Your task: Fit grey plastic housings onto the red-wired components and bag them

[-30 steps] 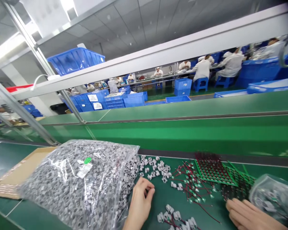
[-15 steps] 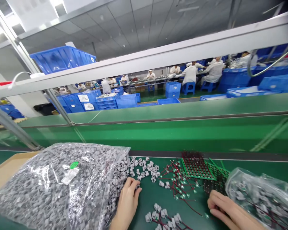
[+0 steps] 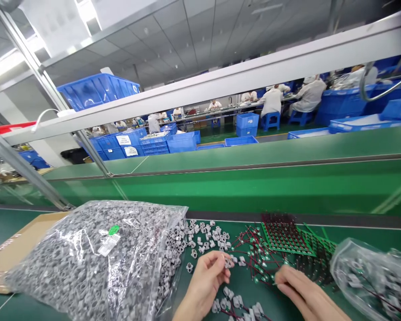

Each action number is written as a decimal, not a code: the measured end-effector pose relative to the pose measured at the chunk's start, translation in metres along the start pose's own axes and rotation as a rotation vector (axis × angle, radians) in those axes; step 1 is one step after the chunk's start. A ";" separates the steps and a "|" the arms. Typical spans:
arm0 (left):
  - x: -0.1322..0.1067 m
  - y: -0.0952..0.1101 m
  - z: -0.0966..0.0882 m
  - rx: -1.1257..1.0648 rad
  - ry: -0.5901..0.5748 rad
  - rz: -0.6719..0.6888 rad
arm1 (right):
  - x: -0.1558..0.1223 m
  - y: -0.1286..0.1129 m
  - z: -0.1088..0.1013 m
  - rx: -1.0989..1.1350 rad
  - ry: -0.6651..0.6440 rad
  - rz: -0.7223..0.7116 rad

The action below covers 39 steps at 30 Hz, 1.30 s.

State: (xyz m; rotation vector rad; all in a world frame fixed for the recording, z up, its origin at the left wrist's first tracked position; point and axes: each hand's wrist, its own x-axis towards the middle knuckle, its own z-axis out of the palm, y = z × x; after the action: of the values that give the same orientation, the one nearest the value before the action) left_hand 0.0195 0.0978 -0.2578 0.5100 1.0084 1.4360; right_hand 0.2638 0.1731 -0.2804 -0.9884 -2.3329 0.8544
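Note:
Between the thumb and fingers of my left hand (image 3: 209,281) is a grey plastic housing (image 3: 227,263), held above the green bench. My right hand (image 3: 299,287) is closed in a pinch at the edge of a pile of small round circuit boards with red and black wires (image 3: 255,256). A tiny pale bit shows at its fingertips, too small to name. Loose grey housings (image 3: 209,234) lie beyond my left hand, spilling from a large clear bag (image 3: 96,263). Housings with wires attached (image 3: 237,307) lie in front, between both hands.
Green panels of small boards (image 3: 285,236) lie behind my right hand. A clear bag (image 3: 370,276) of wired housings is at the right, cardboard (image 3: 23,249) at the left. A metal rail (image 3: 220,80) crosses above, carrying a blue bin (image 3: 98,91). People in white work far behind.
My left hand has lifted away from the bag's mouth to the right with a grey housing. My right hand has shifted left to the wired boards. The view has turned slightly left.

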 end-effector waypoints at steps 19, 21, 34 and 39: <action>-0.001 -0.026 0.009 0.344 -0.063 0.193 | 0.042 -0.053 0.034 0.519 -0.236 0.283; -0.003 -0.027 0.009 0.416 -0.078 0.203 | 0.042 -0.052 0.036 0.514 -0.225 0.300; -0.003 -0.027 0.005 0.688 -0.056 0.287 | 0.033 -0.042 0.053 0.317 -0.070 0.266; -0.003 -0.027 0.006 0.696 -0.049 0.261 | 0.032 -0.043 0.052 0.223 -0.028 0.153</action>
State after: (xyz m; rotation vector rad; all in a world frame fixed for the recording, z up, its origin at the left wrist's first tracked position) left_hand 0.0399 0.0928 -0.2753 1.2106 1.4400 1.2588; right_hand 0.1912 0.1548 -0.2810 -1.0725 -2.1475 1.1676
